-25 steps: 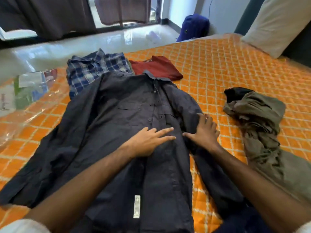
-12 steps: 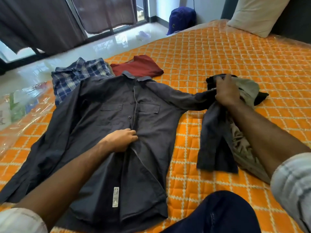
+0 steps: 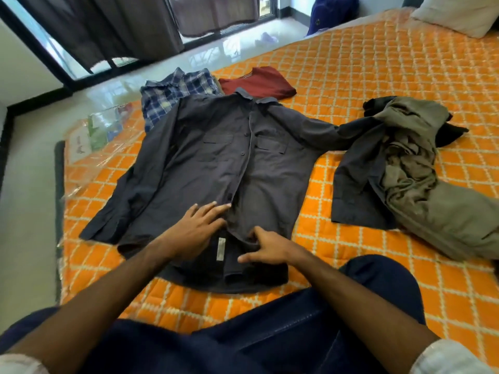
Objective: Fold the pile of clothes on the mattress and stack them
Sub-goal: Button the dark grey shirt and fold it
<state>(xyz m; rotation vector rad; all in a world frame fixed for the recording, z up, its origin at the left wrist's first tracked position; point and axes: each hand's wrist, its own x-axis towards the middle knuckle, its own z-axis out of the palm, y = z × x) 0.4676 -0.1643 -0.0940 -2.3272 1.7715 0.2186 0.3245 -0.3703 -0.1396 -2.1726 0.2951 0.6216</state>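
Note:
A dark grey button shirt [image 3: 216,157] lies front-up and spread on the orange quilted mattress [image 3: 378,63]. Its right sleeve [image 3: 353,179] runs out and drapes against a crumpled olive garment pile [image 3: 410,168]. My left hand [image 3: 197,230] rests flat, fingers straight, on the shirt's lower front beside the button placket. My right hand [image 3: 267,247] sits just right of it, its fingers curled into the fabric of the right front panel near the hem. Behind the collar lie a folded blue plaid shirt [image 3: 172,95] and a folded dark red shirt [image 3: 259,82].
My dark-trousered knees fill the bottom of the view. A clear plastic package [image 3: 100,128] lies at the mattress's left edge, with shiny floor beyond. A pillow [image 3: 459,14] and a blue bag [image 3: 332,12] are at the far right. A black cloth [image 3: 451,133] pokes out under the olive pile.
My right hand let go of the sleeve by the olive pile and came back to the shirt's lower front. My left hand uncurled and now lies flat, a little lower.

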